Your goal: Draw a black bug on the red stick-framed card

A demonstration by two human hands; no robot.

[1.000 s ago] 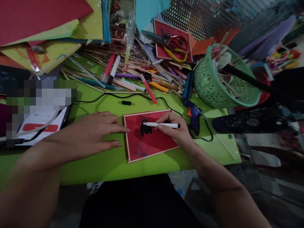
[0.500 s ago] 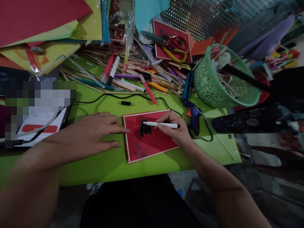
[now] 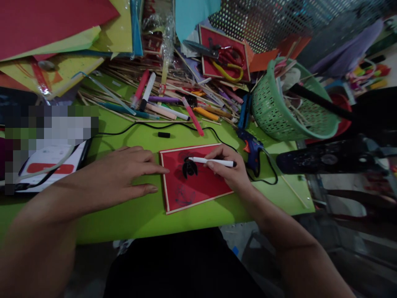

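My right hand (image 3: 228,165) grips a white marker (image 3: 214,162) with a black end, its tip at the top of a black drawn shape (image 3: 190,169). The drawing is on a red card (image 3: 207,184) edged with thin pale sticks, lying on the green table. Fainter dark lines show near the card's lower left. My left hand (image 3: 136,171) rests flat with fingers spread, the index fingertip on the card's left edge. A small black marker cap (image 3: 164,135) lies beyond the card.
Markers and thin wooden sticks (image 3: 124,89) pile up behind the card. A blue glue gun (image 3: 252,151) with a black cord lies to the right, near a green basket (image 3: 273,107). Scissors (image 3: 229,68) rest on another red framed card. A tablet (image 3: 49,165) sits at the left.
The marker tip has shifted very slightly along the top of the black shape, with my right hand moving a little. My left hand stays in place.
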